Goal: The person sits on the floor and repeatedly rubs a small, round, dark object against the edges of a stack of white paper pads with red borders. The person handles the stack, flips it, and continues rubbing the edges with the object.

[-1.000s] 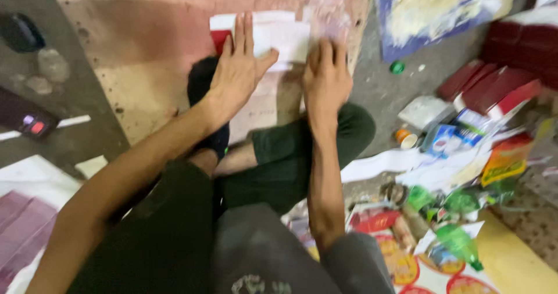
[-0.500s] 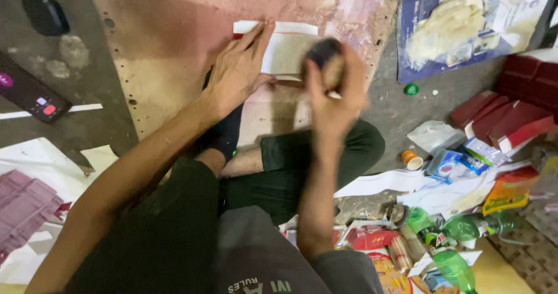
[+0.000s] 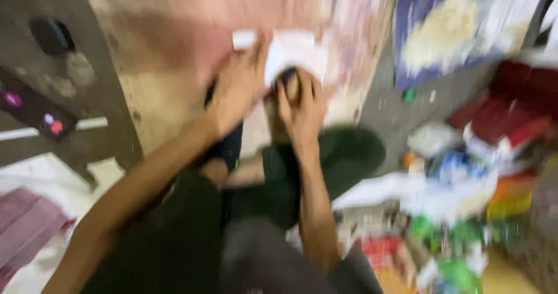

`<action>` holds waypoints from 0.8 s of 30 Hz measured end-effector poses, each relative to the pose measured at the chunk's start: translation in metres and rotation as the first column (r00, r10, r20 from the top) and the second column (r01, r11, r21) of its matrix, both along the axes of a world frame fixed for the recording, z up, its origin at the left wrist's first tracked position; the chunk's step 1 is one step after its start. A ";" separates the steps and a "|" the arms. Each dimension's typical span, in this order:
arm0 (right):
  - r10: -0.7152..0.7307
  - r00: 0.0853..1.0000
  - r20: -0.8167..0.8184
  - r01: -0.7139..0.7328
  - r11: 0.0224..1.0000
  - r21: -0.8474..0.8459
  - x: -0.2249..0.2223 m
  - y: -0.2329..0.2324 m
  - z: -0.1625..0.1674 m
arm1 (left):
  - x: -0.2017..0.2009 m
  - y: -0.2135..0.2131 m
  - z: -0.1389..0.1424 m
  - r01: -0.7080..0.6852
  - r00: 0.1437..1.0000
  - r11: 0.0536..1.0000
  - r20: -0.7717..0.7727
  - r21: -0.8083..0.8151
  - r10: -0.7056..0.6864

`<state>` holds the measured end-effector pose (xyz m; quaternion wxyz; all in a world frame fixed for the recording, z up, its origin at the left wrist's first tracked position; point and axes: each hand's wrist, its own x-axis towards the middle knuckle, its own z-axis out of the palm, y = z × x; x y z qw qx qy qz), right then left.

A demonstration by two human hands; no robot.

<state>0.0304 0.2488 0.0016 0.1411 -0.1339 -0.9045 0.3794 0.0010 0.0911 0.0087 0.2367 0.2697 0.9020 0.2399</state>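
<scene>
The frame is heavily blurred. My right hand (image 3: pixel 302 105) is closed around a small dark rounded object (image 3: pixel 289 82) with a tan face and presses it onto a white paper (image 3: pixel 296 50) that lies on a pinkish brown board (image 3: pixel 174 56). My left hand (image 3: pixel 238 88) rests flat on the paper's left part, fingers together, and holds nothing. My crossed legs in dark green trousers (image 3: pixel 343 154) sit just below both hands.
A heap of coloured packets, green bottles and red boxes (image 3: pixel 465 178) crowds the right side. A blue and yellow printed sheet (image 3: pixel 453 27) lies at the upper right. A dark object (image 3: pixel 49 35) and a black strip (image 3: pixel 29 105) lie on the grey floor at the left; maroon cloth (image 3: pixel 29 224) at the lower left.
My right hand picked up the small dark object, lifted it, then brought it down onto the white paper. My left hand drew its fingers together and stayed on the paper. The view shook.
</scene>
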 end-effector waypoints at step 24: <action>-0.066 0.901 0.428 -0.046 0.968 0.248 0.051 0.054 0.023 | 0.017 0.021 0.000 0.175 0.940 0.981 -0.282 -0.078 -0.191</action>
